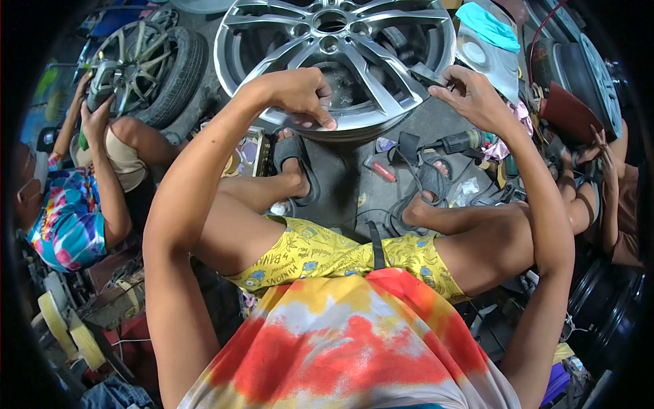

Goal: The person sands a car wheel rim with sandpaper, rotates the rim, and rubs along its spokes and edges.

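Note:
A silver multi-spoke alloy wheel [368, 80] lies face up in front of me. My left hand [303, 99] is closed on its near edge, with the fingers curled inward and the thumb pressed on the rim lip. At the wheel's right side, my right hand [470, 99] pinches a thin dark flat piece [424, 73] between thumb and fingers. That piece looks like folded sandpaper, and its far end reaches the rim's edge.
A corded power tool [460, 142] and a red cylinder [381, 170] lie on the floor near my feet. At left, another person holds a tool beside a tyred wheel [178, 78]. A turquoise cloth [487, 27] lies at upper right. Another person sits at far right, near a reddish-brown sheet [569, 116].

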`<state>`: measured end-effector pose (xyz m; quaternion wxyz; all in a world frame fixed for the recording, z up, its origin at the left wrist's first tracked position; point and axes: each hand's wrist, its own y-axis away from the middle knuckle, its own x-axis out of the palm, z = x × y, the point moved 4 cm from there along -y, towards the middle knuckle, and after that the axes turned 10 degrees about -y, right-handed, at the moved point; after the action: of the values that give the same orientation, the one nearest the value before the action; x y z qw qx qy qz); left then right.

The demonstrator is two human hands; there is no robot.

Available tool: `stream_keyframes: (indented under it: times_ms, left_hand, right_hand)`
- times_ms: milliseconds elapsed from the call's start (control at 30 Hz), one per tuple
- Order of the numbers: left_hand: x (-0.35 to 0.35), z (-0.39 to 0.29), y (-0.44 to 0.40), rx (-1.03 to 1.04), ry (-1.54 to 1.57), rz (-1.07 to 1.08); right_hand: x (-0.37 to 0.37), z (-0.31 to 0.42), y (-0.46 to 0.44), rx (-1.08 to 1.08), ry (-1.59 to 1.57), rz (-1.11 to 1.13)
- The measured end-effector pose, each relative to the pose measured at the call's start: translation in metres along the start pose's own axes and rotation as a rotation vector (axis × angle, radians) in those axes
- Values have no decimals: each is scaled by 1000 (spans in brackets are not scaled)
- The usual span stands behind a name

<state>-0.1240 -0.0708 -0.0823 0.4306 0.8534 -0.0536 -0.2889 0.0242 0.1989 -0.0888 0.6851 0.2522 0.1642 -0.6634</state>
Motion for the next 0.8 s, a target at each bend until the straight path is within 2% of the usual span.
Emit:
stream_keyframes:
  times_ms: [200, 333, 467, 600, 800]
  left_hand:
    - [10, -7, -7, 3, 153, 6]
    - [13, -19, -21, 39, 134, 6]
    - [20, -31, -39, 169, 109, -90]
    - [20, -45, -42, 252, -48, -217]
    - [15, -31, -26, 274, -138, -214]
  right_hand:
    - [1, -3, -3, 52, 4, -13]
    - [0, -2, -3, 49, 23, -8]
    - [2, -3, -3, 56, 43, -8]
    - [0, 0, -3, 47, 82, -24]
    - [1, -3, 0, 76, 35, -16]
